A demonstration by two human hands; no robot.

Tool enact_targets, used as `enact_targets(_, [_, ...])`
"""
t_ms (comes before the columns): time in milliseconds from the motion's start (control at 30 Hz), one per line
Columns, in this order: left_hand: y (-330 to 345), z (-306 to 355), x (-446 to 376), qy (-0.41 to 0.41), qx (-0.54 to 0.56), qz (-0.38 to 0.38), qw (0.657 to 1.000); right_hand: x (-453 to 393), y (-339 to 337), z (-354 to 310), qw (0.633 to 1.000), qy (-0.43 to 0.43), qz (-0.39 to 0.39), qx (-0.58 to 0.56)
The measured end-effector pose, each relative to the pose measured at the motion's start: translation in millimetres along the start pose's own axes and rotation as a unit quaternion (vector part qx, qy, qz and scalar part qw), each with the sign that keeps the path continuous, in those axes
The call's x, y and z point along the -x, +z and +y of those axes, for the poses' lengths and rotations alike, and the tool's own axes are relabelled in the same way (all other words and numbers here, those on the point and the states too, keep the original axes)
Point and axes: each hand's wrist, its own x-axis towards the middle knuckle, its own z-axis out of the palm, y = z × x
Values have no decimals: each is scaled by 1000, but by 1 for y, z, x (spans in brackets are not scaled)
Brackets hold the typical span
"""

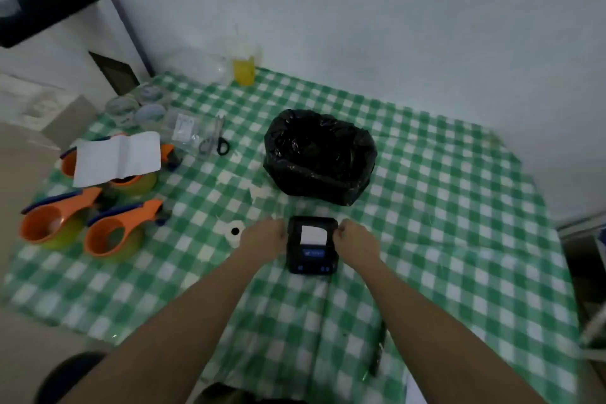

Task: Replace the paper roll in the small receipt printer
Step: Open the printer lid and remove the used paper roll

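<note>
Though its blue label is unreadable, printer (312, 244) gripped between left hand (264, 236), right hand (354, 239).

Fingertips of both hands hidden against printer (312, 244) sides, printer label blurred

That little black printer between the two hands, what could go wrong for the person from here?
1. The left hand and right hand press the printer from both sides; on the loose checked tablecloth it might slide.
2. The white paper roll lies close beside the left hand; a nudge could send it rolling.
3. White paper shows at the printer's top; it might get pinched crooked.
</note>
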Motion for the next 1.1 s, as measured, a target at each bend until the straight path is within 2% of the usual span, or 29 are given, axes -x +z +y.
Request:
enact_targets(167, [31,4,-1,-36,65,-39,996,-6,15,19,983,65,-19,-171])
enact_targets(300, [47,5,-5,-59,150,-23,987,-18,11,29,970,88,-43,-222])
enact_targets(400, [52,6,-6,-77,200,-13,977,-27,4,31,972,94,-75,-201])
enact_targets(533, [58,1,-9,-88,267,-11,960,-48,-3,19,984,100,-133,-60])
enact_targets(600, [61,-2,-12,-94,286,-13,953,-57,-7,13,981,105,-161,-36])
enact_targets(700, [61,-3,-15,-97,300,-15,949,-64,-15,11,967,144,-197,-77])
enact_targets(800, [60,-4,-16,-99,308,-15,946,-63,-18,14,958,158,-202,-126])
enact_targets(1100, [53,1,-14,-103,286,-12,952,-62,-17,15,962,147,-196,-119])
